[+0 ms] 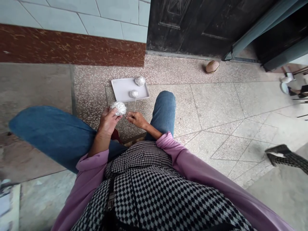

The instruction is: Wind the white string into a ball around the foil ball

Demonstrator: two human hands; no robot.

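Observation:
My left hand [108, 120] is closed around a large ball of white yarn [118, 108], held up between my knees. Just to its right, my right hand [137, 119] pinches a strand of the same white yarn [135, 105], its fingers pressed together. That strand runs up toward a small yarn ball [133, 93] lying in a shallow white tray [120, 91] on the floor. A second yarn ball [140, 81] rests in the tray's far right corner.
A round tan object with a dark band [212, 66] sits on the floor by the black door [187, 29]. Beyond the tray rises a tiled wall [72, 45] with a red-brown base. At far right, a person's feet [292, 91] and a checked piece [279, 152] show.

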